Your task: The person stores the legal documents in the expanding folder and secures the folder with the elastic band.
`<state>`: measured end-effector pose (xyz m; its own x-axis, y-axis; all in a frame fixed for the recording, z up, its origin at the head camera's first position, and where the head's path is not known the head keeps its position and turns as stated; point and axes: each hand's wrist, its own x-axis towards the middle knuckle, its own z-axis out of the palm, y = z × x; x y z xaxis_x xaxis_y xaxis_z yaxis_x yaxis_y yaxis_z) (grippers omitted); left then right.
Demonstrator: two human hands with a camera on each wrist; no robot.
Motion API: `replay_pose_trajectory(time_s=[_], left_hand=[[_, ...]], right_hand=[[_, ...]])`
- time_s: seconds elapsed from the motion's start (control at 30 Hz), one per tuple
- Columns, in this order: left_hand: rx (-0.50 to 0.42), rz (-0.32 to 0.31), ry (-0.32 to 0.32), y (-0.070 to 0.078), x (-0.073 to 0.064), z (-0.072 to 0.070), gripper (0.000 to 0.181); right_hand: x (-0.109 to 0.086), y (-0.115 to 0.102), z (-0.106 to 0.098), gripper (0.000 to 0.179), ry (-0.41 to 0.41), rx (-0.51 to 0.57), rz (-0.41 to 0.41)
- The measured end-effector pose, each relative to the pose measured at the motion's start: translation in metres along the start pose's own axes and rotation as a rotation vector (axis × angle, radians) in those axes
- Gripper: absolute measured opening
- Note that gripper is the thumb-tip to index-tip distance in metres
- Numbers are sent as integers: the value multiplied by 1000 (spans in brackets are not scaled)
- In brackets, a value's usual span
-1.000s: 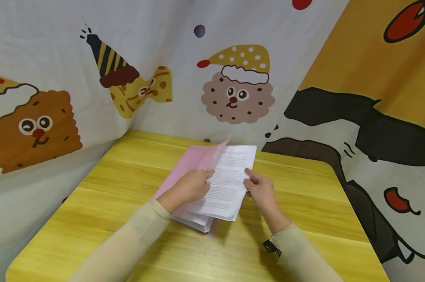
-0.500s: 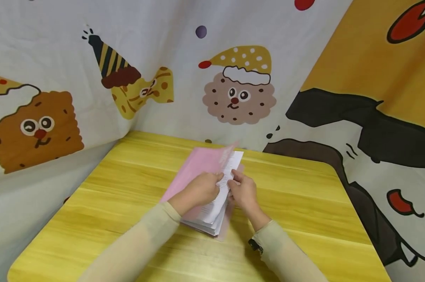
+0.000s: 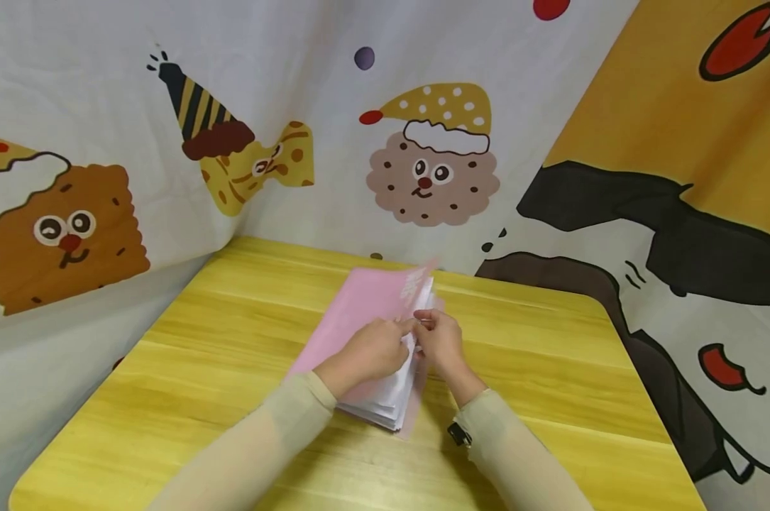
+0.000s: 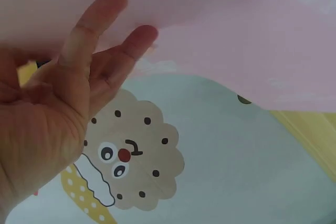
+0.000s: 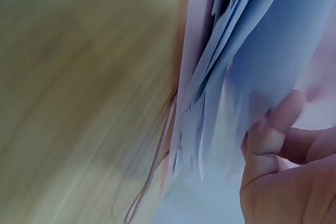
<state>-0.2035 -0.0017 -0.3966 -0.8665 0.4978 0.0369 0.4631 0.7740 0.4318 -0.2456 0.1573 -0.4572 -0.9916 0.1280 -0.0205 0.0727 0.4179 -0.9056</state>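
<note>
Right at the middle of the yellow wood-grain surface (image 3: 525, 355), toward its far edge, lies a thin translucent pink plastic folder (image 3: 359, 305) with a stack of white printed paper sheets (image 3: 385, 401) inside it. Both hands meet at the folder's open long edge, the one facing the surface's right side.

The left hand (image 3: 368, 351) rests on top of the pink cover, and its fingertips curl over that open edge — the grip looks like a pinch on the cover sheet, with the thumb tucked against the fingers. From the left wrist view the fingers (image 4: 100, 40) lie fairly straight against the underside of the pink sheet (image 4: 236, 30), which is lifted above them, so the cover is raised a little off the stack.

The right hand (image 3: 441, 342) sits just beside the left, touching the same edge from the other side. Its grip is closed on the paper: in the right wrist view the thumb and fingertips (image 5: 275, 129) pinch the loose edges of the white sheets (image 5: 247, 56), which fan out slightly between the two pink covers.

Behind the surface's far and side edges hangs a pale cartoon-printed cloth backdrop (image 3: 333, 142) — a round brown cookie face in a spotted yellow cap (image 3: 431, 167) shows directly beyond the folder.
</note>
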Motion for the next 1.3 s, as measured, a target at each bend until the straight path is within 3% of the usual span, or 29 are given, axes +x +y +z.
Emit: replay_pose_trajectory(time_s=[0.07,0.17,0.27,0.4,0.53,0.7,0.83,0.93,1.07,1.3], left_hand=[[-59,31,-16,-1,-2,1,59],[-71,59,-18,-12,-4,0,65],[67,113,5,-36,-4,0,63],[294,222,-43,-72,-2,5,72],[438,302,-103,-97,2,16,89],[528,352,-110,-113,13,28,97],[509,337,-182,-117,17,41,99],[460,298,-219,-116,18,51,98],[434,281,-159,-116,21,66,97],[392,296,-52,-131,26,91,96]], right_hand=[[-1,6,-12,25,12,26,15],[0,16,-35,27,25,83,69],[2,29,-60,34,0,148,149],[1,43,-86,45,-67,136,232],[0,49,-99,51,-128,93,240],[1,49,-107,56,-153,4,213],[3,52,-114,60,-169,-73,201],[5,54,-119,65,-193,-52,208],[8,55,-128,66,-204,30,257],[7,60,-139,69,-282,164,406]])
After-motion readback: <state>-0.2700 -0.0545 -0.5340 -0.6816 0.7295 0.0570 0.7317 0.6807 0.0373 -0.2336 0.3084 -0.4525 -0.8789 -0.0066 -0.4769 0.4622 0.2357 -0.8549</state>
